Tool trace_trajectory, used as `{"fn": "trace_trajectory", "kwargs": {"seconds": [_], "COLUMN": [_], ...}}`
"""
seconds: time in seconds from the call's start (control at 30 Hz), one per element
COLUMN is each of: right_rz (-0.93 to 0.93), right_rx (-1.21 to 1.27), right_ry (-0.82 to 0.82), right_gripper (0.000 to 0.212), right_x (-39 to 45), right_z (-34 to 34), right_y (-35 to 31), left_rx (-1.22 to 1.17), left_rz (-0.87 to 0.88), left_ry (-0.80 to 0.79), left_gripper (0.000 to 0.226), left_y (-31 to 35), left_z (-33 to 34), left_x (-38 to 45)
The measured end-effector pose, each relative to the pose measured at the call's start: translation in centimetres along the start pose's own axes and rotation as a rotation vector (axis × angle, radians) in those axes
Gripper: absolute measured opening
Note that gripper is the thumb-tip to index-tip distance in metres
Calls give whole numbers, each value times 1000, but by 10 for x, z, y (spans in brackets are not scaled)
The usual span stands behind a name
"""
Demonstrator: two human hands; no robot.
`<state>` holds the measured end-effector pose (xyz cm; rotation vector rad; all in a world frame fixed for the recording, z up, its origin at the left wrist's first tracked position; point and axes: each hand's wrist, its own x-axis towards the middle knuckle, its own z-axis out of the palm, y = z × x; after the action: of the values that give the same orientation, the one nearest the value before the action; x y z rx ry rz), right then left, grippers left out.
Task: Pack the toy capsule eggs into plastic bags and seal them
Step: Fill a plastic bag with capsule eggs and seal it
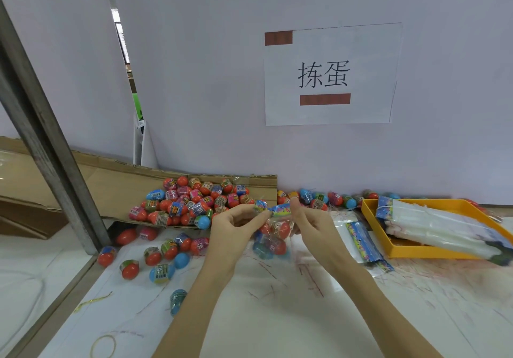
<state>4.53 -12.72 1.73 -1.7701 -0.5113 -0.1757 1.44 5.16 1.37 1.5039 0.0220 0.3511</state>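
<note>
A clear plastic bag [273, 239] with several capsule eggs inside hangs above the white table between my hands. Its printed blue top strip [277, 208] is stretched sideways. My left hand [236, 230] pinches the strip's left end and my right hand [308, 219] pinches its right end. A pile of red, blue and pink capsule eggs [191, 202] lies on a cardboard sheet behind my left hand. Loose eggs [161, 255] are scattered on the table to the left.
An orange tray [399, 250] at the right holds a bundle of empty bags [433, 224]. More empty bags [363, 239] lie beside it. Eggs [327, 198] line the back wall. A metal post [52, 146] stands at left. A rubber band [104, 346] lies near the front.
</note>
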Motion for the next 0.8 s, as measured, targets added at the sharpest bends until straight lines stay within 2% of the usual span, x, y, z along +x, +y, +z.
{"fn": "trace_trajectory", "kwargs": {"seconds": [0.03, 0.1, 0.13, 0.2, 0.3, 0.4, 0.47, 0.53, 0.63, 0.7, 0.73, 0.8], "right_rz": [-21, -68, -80, -39, 111, 240, 263, 270, 239, 208, 199, 198], "right_rx": [-41, -120, -133, -76, 140, 314, 321, 317, 257, 176, 126, 64], "right_ry": [12, 36, 53, 100, 95, -56, -169, -153, -61, -68, -70, -79], "right_gripper": [74, 45, 41, 50, 60, 49, 37, 33, 21, 14, 16, 18], "right_x": [0, 2, 3, 5, 6, 4, 3, 4, 7, 7, 7, 7], "right_z": [1, -1, -1, -1, -1, -6, -9, -9, -12, -15, -15, -15], "right_y": [1, 5, 5, 6, 4, 2, 0, -1, 1, 3, 4, 2], "left_rx": [2, 3, 2, 3, 29, 23, 2, 9, -40, -79, -40, 76], "left_rz": [2, -1, -3, 6, 43, 54, 41, 3, -97, -124, -109, -62], "left_ry": [11, 15, 23, 49, 87, 171, 244, 275, 192, 94, 40, -35], "left_gripper": [8, 7, 5, 4, 9, 9, 8, 6, 10, 23, 30, 32], "left_y": [-1, -2, -2, -3, -5, -9, -10, -10, -8, -4, -3, -4], "left_z": [0, 1, 1, 1, 6, 8, 5, 2, 5, 8, 8, 7], "left_x": [1, 1, 2, 3, 2, 2, 4, 6, 5, 3, 1, 0]}}
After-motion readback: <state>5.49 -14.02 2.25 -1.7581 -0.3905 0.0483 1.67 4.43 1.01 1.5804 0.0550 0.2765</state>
